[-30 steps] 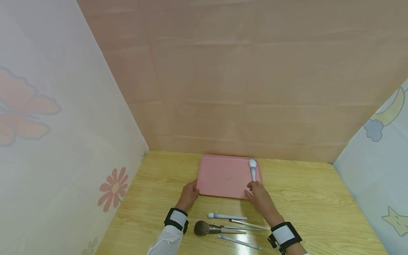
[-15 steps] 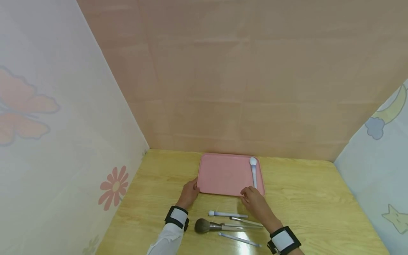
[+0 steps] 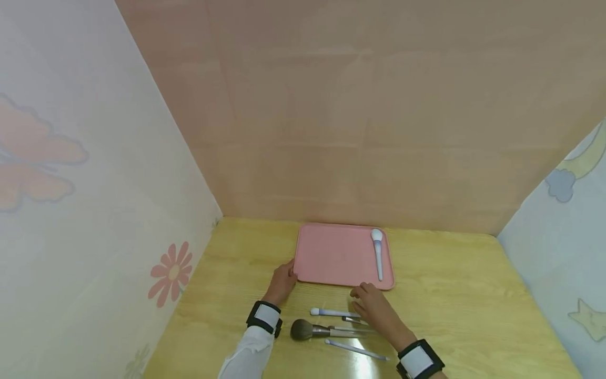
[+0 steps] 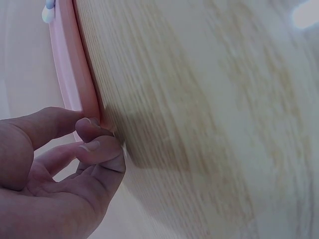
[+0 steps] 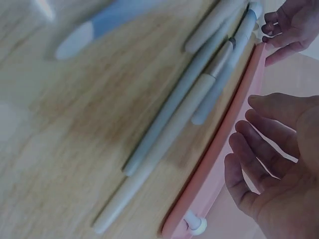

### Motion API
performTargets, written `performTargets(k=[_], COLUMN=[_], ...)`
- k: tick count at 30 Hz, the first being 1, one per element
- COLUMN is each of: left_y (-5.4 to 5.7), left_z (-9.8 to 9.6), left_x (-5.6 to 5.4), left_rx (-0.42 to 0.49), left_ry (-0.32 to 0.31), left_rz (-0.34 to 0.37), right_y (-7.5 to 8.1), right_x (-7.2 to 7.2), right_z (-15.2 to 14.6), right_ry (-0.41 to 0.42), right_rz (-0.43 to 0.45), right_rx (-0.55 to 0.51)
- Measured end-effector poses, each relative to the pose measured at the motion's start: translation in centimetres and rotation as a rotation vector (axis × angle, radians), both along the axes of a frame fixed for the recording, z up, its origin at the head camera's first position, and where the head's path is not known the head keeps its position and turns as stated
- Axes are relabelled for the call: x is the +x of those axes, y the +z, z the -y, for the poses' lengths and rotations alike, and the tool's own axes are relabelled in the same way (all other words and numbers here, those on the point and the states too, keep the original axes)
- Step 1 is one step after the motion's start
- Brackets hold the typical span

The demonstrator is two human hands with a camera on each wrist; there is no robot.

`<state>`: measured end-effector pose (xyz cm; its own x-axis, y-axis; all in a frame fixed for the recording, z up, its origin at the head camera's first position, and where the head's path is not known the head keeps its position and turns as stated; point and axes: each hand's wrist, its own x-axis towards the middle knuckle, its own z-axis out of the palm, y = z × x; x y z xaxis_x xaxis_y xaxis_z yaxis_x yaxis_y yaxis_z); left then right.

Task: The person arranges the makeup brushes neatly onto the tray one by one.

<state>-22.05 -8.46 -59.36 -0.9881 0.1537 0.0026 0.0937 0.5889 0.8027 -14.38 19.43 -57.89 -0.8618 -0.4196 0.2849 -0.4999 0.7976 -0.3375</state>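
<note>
My left hand [image 3: 281,284] pinches the near left corner of a pink tray [image 3: 331,255] between thumb and fingers, as the left wrist view shows close up. On the tray's right side lies a white makeup brush [image 3: 379,258], its bristle head toward the back. My right hand [image 3: 377,311] hovers just in front of the tray's near edge, holding nothing, fingers relaxed and slightly bent. Under and beside it lie makeup brushes: one with a white-blue handle [image 3: 331,312], a large dark fluffy powder brush [image 3: 303,330] and a slim one [image 3: 355,349]. Pale handles [image 5: 154,159] are partly hidden by my right hand in the head view.
The wooden table [image 3: 464,295] runs back to a brown sheet [image 3: 360,131] hanging close behind the tray. Patterned white panels stand at the left [image 3: 109,158] and right [image 3: 558,252].
My right hand has let go of the white brush, leaving it on the tray, and has drawn back toward the brushes in front. My left hand keeps its grip on the tray's corner.
</note>
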Motion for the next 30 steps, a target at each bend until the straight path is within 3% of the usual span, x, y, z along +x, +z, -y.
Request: performTargets(k=[7,18,30], left_y=[0.7,0.6,0.3], left_z=[-0.3,-0.3,-0.2], left_x=[-1.0,-0.5,-0.1], left_rx=[-0.008,-0.031,-0.043], left_ry=[0.004,0.018,0.028], left_rz=[0.014,0.039,0.040], right_y=[0.0,-0.9,-0.9], right_x=[-0.7,-0.3,0.8], right_z=[-0.1,0.3,0.8], right_ry=[0.049,0.139,0.058], right_rz=[-0.059,-0.195,-0.091], right_rx=[0.002,-0.026,0.069])
